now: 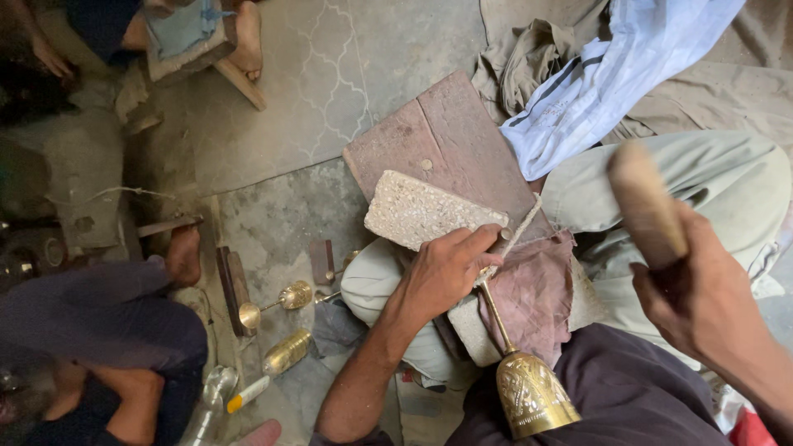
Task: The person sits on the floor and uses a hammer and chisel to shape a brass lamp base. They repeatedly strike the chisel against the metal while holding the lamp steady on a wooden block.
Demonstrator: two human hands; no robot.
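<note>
Left hand gripping thin stem of engraved brass goblet, pressing onto worn stone block; right hand clutching wooden mallet handle; goblet contents hidden.

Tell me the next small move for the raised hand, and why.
Probably bring the right hand with its wooden mallet handle down onto the thin punch tool that the left hand steadies against the engraved brass goblet: the mallet is raised, the tool already placed.
</note>
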